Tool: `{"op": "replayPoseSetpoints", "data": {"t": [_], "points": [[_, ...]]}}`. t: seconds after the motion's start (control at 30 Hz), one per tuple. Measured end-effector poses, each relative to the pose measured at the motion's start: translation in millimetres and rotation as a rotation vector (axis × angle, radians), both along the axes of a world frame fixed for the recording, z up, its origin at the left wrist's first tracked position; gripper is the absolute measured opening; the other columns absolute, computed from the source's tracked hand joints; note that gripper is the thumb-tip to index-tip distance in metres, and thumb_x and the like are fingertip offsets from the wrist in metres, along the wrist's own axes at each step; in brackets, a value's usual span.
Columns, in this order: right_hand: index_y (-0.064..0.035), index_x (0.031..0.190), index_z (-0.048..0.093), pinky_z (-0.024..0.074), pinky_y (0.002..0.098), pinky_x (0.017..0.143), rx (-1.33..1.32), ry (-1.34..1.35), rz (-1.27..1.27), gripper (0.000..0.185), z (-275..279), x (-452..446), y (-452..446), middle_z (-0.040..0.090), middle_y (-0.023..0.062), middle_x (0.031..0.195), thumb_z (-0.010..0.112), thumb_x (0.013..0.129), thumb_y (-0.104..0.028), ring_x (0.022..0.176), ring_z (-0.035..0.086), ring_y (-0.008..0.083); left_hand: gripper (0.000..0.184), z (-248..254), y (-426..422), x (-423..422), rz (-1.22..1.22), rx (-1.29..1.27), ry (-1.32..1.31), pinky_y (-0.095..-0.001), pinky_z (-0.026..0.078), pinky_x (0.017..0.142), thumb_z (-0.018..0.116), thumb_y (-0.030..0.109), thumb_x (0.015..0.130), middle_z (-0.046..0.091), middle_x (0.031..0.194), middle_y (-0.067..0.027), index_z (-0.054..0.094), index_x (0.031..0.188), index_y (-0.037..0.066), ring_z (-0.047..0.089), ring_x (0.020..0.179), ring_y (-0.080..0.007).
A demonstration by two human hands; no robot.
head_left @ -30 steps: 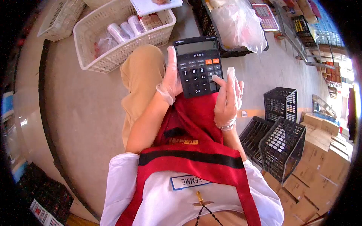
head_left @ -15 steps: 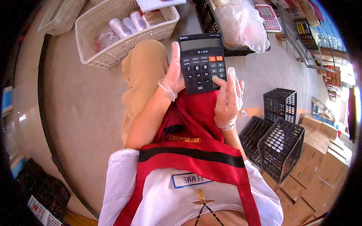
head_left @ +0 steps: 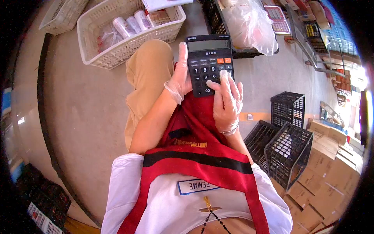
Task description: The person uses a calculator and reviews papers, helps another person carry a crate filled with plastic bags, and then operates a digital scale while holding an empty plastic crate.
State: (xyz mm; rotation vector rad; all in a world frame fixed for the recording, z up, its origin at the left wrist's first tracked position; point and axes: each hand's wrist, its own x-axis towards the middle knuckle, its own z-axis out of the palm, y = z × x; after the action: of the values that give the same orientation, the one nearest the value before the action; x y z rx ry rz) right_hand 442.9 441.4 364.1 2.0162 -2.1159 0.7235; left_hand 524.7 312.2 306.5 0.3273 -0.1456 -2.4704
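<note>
A black calculator [head_left: 202,65] with orange C and AC keys is held above my lap, its screen at the far end. My left hand [head_left: 181,76], in a clear thin glove, grips it along the left side, thumb up the edge and the other fingers hidden beneath. Over the lower right keys lies my right hand [head_left: 227,105], gloved too. Its fingers are stretched out and its thumb is at the lower middle keys; whether a key is pressed I cannot tell. A small digit, seemingly 0, shows on the screen. Below the calculator is a red apron [head_left: 198,121].
A white basket [head_left: 113,64] with several white cylindrical packs stands ahead on the left. A black crate [head_left: 246,54] holding a plastic bag [head_left: 249,27] is ahead on the right, beside a pink calculator [head_left: 277,19]. Black crates [head_left: 288,152] and cardboard boxes [head_left: 321,187] stand at the right.
My right hand has shifted left across the keys, its thumb from the right-hand column to the lower middle. A digit now shows on the screen. The calculator has moved slightly right.
</note>
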Motion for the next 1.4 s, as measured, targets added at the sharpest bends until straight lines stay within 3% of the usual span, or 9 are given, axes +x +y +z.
{"op": "replayPoseSetpoints", "data": {"t": [0.37,0.43,0.57,0.7,0.87,1.2,1.4], "points": [[-0.0028,0.121,0.049,0.0183,0.0378,0.105,-0.052,0.007,0.044,0.037,-5.9,-0.5,-1.9,0.061,0.0011,0.113,0.051,0.084,-0.004,0.116,0.047,0.0211,0.08,0.3,0.3,-0.6,0.002,0.02,0.004,-0.0392,0.049,0.087,0.023,0.069,0.084,0.057,0.115,-0.017,0.045,0.125,0.002,0.059,0.099,-0.0279],[-0.0067,0.119,0.052,0.018,0.0378,0.105,0.015,0.079,0.028,0.035,-3.4,0.7,-2.5,0.058,-0.0002,0.119,0.051,0.084,-0.007,0.116,0.046,0.0197,0.082,1.9,0.5,1.5,-0.019,-0.034,-0.018,-0.0383,0.044,0.093,0.023,0.07,0.083,0.054,0.12,-0.0148,0.043,0.127,0.004,0.055,0.106,-0.0262],[-0.0121,0.111,0.059,0.0193,0.0386,0.104,0.083,0.144,-0.023,0.029,-9.2,2.6,-4.8,0.053,-0.0031,0.125,0.052,0.083,-0.009,0.116,0.045,0.0174,0.083,-0.3,-1.0,2.4,-0.051,-0.055,0.006,-0.0382,0.044,0.093,0.023,0.07,0.083,0.054,0.12,-0.0146,0.043,0.127,0.004,0.056,0.105,-0.0261],[-0.0097,0.112,0.059,0.0188,0.0395,0.105,0.075,0.126,-0.005,0.029,-1.9,0.2,-5.2,0.055,-0.0012,0.123,0.051,0.084,-0.008,0.117,0.045,0.0185,0.084,0.0,-0.3,2.4,-0.048,-0.06,-0.009,-0.0386,0.044,0.093,0.025,0.071,0.082,0.054,0.119,-0.0151,0.043,0.127,0.002,0.056,0.105,-0.026],[0.0,0.118,0.054,0.0191,0.0461,0.105,-0.087,-0.185,-0.196,0.032,14.5,-21.1,0.2,0.061,0.0047,0.114,0.047,0.088,-0.006,0.117,0.047,0.0228,0.083,7.4,1.4,1.2,-0.026,-0.021,-0.047,-0.0397,0.044,0.093,0.028,0.07,0.082,0.054,0.12,-0.016,0.043,0.126,0.001,0.055,0.107,-0.0264],[-0.0048,0.113,0.058,0.0231,0.0452,0.103,-0.05,-0.053,-0.097,0.03,-3.3,-12.7,-5.8,0.055,0.005,0.123,0.052,0.084,-0.006,0.115,0.048,0.0225,0.081,-3.4,0.6,0.9,-0.065,-0.014,0.012,-0.0394,0.045,0.093,0.033,0.069,0.082,0.054,0.12,-0.0155,0.043,0.127,0.002,0.056,0.107,-0.0264],[-0.007,0.119,0.053,0.0196,0.0433,0.104,-0.005,-0.037,-0.037,0.035,-2.1,-5.8,-12.1,0.058,0.0026,0.119,0.052,0.084,-0.005,0.118,0.045,0.0221,0.08,0.5,1.9,-0.2,-0.057,-0.012,-0.057,-0.0394,0.048,0.089,0.03,0.068,0.084,0.057,0.115,-0.016,0.046,0.124,0.001,0.059,0.101,-0.027]]}}
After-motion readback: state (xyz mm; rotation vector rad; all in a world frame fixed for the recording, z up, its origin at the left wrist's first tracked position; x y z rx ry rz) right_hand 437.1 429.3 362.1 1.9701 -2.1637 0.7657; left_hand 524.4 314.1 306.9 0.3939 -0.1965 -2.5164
